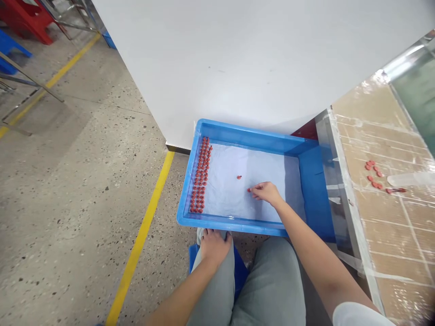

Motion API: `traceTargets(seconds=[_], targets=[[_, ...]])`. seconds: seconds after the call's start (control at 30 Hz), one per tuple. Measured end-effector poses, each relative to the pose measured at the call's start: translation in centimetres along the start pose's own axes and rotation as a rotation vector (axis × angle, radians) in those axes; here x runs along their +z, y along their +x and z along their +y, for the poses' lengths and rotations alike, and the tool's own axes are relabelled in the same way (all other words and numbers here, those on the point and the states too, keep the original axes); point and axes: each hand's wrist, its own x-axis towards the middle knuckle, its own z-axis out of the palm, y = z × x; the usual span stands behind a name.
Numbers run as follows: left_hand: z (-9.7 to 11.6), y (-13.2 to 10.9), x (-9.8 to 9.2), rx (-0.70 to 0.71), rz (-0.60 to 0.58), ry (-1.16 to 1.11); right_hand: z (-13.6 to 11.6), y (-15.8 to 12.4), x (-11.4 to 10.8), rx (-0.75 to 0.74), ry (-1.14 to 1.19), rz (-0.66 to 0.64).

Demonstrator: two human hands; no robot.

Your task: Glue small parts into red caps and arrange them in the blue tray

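Observation:
My right hand [265, 193] hangs over the blue plastic bin [234, 224], with thumb and fingertips pinched on a small red round piece [249, 190]. Just left of it, a single red piece with a dark tip [239, 177] lies on the pale lining sheet [224, 197]. Along the bin's left wall stand tight rows of similar red pieces [200, 181]; the rightmost row is short, at the far end. My left hand [215, 245] rests flat on my left knee outside the bin's near wall, its fingers extended and holding nothing.
A taped cardboard surface [380, 231] is at the right, with several loose red discs [374, 174], a small dark-red tool [396, 190] and a translucent white strip [413, 179]. A white panel [244, 68] rises behind the bin. Stools [32, 20] and yellow floor lines [142, 231] lie left.

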Motion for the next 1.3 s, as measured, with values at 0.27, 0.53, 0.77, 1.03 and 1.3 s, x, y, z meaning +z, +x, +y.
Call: traceTargets(seconds=[0.27,0.53,0.77,1.03,1.3], targets=[[-0.6,-2.6,-3.5,0.121,-0.050,-0.159,-2.0,-4.7,-1.4,-0.070,0.242,-0.106],[2.4,-4.5,-14.5,0.309,0.148,-1.029,-7.8,-15.5,-3.7,-0.371,0.307,-0.263],[4.9,-3.9,-16.9,0.318,0.111,-1.380,-8.7,-18.5,-3.4,-0.531,0.252,-0.279],[5.5,-4.4,-16.6,0.250,0.180,-1.458,-8.2,-19.4,-3.2,-0.654,0.283,-0.272],[5.9,-4.8,-16.5,0.242,0.251,-1.462,-7.4,-19.9,-3.1,-0.752,0.321,-0.253]])
